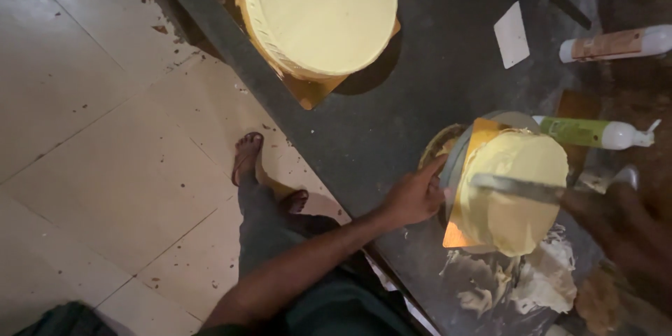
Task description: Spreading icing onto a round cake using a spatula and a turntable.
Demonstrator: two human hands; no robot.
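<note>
Holding palette knife (521, 187) in right hand (623, 227) grip; left hand (413, 197) open against turntable (448, 161); two cakes (518, 196), two bottles (595, 132).

The left arm reaches forward and to the right, elbow bent, forearm bare. The left hand (414, 198) lies palm down, fingers curled at its far edge. The right hand (619, 227) is blurred and dark, fingers closed in a grip.

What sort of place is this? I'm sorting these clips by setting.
Probably a small bakery or home cake kitchen: a frosted cake on the dark counter, a smaller cake under a palette knife, and smeared frosting.
</note>
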